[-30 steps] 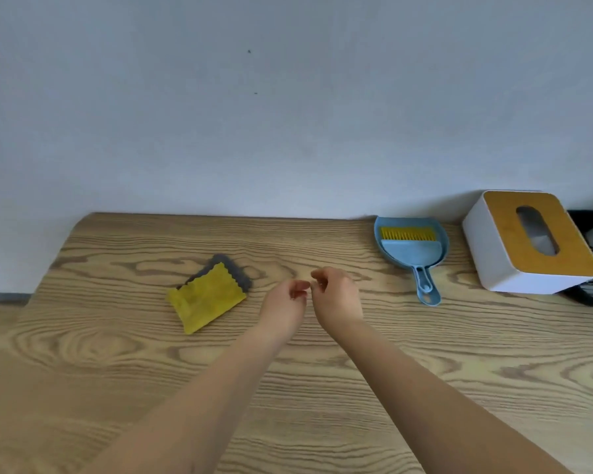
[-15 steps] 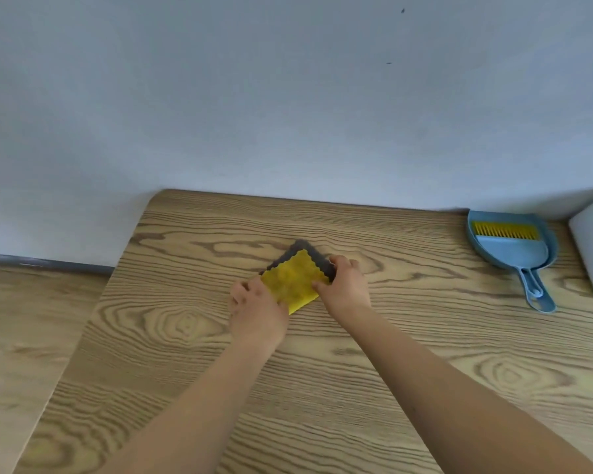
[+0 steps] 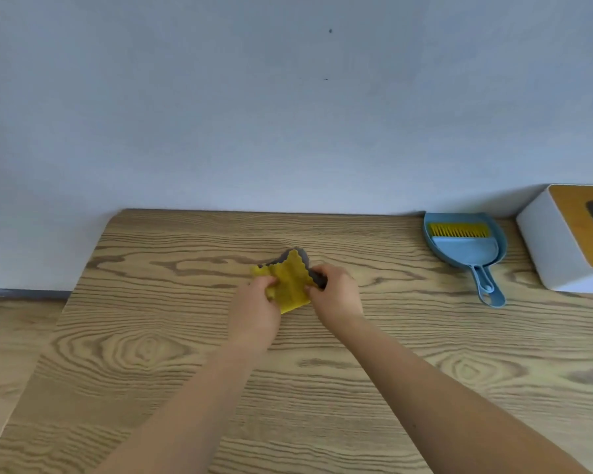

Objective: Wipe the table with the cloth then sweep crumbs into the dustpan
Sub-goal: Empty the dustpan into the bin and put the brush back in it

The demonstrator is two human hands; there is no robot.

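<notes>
Your two hands meet on the cloth (image 3: 290,282), which sits a little past the middle of the table (image 3: 185,354), toward the wall. Your left hand (image 3: 255,311) pinches the cloth's left edge between thumb and curled fingers; your right hand (image 3: 336,295) grips its right edge, fingers wrapped over the dark grey backing. Between the two grips the cloth is bunched and partly lifted — its yellow face turned toward you, a grey scalloped edge peeking up behind the top corner, the lower corner hanging down close to the table between your wrists.

Well to the right of the cloth, near the wall edge of the table, lies the blue dustpan (image 3: 439,249). A small brush (image 3: 463,246) with yellow bristles rests inside it, bristles toward the wall, and both handles point back toward you. Just right of the dustpan stands a white tissue box (image 3: 555,248) with a wooden-coloured top and a dark slot — it is cut off by the picture's edge.

Left of the table a strip of wooden floor (image 3: 11,336) shows below the pale wall (image 3: 254,114)
</notes>
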